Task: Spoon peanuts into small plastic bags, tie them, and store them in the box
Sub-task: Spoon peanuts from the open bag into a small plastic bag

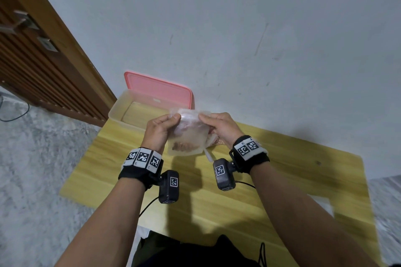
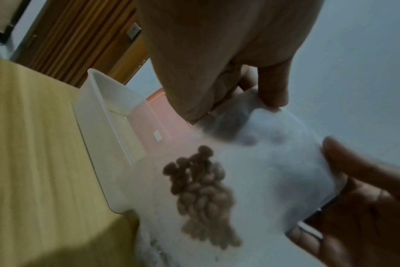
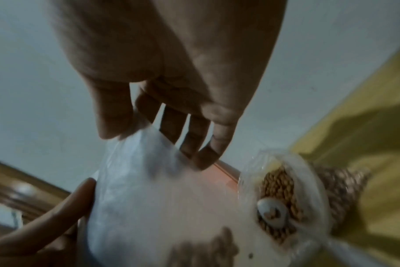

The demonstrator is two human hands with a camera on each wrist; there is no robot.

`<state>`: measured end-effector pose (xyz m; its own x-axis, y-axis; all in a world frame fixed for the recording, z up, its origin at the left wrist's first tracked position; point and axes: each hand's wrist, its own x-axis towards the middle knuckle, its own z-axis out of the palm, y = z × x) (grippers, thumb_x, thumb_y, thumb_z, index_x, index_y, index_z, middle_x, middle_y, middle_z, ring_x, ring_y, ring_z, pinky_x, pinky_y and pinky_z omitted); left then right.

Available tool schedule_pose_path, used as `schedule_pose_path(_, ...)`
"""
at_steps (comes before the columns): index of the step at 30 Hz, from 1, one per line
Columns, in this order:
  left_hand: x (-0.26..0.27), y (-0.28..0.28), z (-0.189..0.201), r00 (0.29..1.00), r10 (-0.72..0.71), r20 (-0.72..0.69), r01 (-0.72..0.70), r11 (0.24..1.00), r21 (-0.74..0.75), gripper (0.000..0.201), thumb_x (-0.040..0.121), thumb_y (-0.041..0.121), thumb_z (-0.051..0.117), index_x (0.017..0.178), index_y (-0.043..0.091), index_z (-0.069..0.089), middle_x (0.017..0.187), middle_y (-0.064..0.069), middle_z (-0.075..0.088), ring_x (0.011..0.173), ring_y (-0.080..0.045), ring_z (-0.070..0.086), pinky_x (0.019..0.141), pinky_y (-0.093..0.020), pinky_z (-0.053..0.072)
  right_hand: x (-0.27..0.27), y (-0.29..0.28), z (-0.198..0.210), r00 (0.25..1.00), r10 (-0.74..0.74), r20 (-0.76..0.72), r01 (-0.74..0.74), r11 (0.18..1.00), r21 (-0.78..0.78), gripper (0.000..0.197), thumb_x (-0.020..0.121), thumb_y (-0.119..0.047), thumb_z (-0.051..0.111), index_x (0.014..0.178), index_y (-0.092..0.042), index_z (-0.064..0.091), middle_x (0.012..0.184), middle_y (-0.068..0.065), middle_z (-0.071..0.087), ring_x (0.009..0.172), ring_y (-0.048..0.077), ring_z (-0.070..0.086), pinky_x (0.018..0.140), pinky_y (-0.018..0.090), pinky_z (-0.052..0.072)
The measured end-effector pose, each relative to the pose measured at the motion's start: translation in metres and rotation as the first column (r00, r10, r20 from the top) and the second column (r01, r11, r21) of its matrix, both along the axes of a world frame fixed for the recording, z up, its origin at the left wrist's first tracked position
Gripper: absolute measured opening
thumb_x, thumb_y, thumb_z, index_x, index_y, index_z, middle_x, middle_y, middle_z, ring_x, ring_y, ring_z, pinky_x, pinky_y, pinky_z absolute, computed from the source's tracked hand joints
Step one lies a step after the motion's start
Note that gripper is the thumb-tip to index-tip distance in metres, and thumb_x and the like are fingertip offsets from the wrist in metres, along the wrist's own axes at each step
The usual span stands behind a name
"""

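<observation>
Both hands are up over the bench [image 1: 271, 171], and between them hangs the small bag [image 1: 187, 134], a clear plastic one held above the wood. The left hand [image 1: 157, 131] pinches the bag's top left corner, thumb against fingers, grip closed on the plastic. The right hand [image 1: 219, 128] does the same at the top right corner, thumb on the near side, fingers curled behind the film.

Down in the bottom of the bag sits a clump of peanuts [image 1: 184, 146], brown and bunched together; the left wrist view shows them clearly through the plastic [image 2: 203, 195]. The bag's mouth is stretched between the two grips, not tied.

Just behind the hands stands the box [image 1: 121, 112], a pale translucent tub at the far left corner of the bench, open. Its pink lid [image 1: 160, 91] leans upright behind it against the wall. What lies in the box cannot be made out.

To the right of the small bag, partly hidden by the right hand, rests a bigger bag of peanuts [image 3: 279, 195], mouth open, with a white spoon [image 3: 272, 211] lying bowl-up on the nuts. Its handle pokes out toward the person in the head view [image 1: 208, 156].
</observation>
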<state>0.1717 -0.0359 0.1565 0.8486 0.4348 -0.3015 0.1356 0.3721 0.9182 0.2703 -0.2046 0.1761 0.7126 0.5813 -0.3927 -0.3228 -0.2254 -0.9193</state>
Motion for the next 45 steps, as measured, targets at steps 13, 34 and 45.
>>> schedule_pose_path(13, 0.000, 0.012, 0.004, 0.985, -0.154, -0.074, 0.168, 0.952, 0.257, 0.013, 0.086, 0.016, 0.073, 0.090, 0.004, 0.074, 0.084, -0.008, 0.072, 0.079, -0.018, 0.066, 0.078, -0.032, 0.052, 0.010, 0.027, 0.027, 0.885, 0.143, 0.443, -0.040, 0.972, -0.233, 0.007, 0.080, -0.015, 0.074, 0.076, -0.010, 0.070, 0.073, -0.003, 0.062, 0.074, 0.014, 0.054, 0.072, 0.030, 0.044)
schedule_pose_path(34, -0.002, 0.156, -0.018, 0.955, -0.031, -0.295, 0.083, 0.983, 0.166, 0.010, 0.081, -0.004, 0.072, 0.080, 0.006, 0.070, 0.071, -0.008, 0.071, 0.064, -0.023, 0.065, 0.058, -0.029, 0.055, 0.002, 0.101, -0.001, 0.917, -0.251, 0.311, 0.335, 0.907, -0.257, 0.037, 0.081, -0.007, 0.072, 0.052, -0.011, 0.049, 0.043, -0.010, 0.043, 0.042, 0.006, 0.038, 0.049, 0.018, 0.033)
schedule_pose_path(45, 0.049, 0.233, -0.050, 0.836, -0.071, -0.544, 0.371, 0.803, 0.465, 0.018, 0.082, -0.001, 0.074, 0.070, 0.011, 0.068, 0.074, -0.012, 0.070, 0.063, -0.027, 0.067, 0.054, -0.028, 0.059, 0.011, 0.174, -0.059, 0.941, -0.135, 0.309, 0.299, 0.758, -0.580, 0.014, 0.076, -0.011, 0.071, 0.081, 0.000, 0.064, 0.078, 0.008, 0.064, 0.075, 0.023, 0.060, 0.068, 0.031, 0.048)
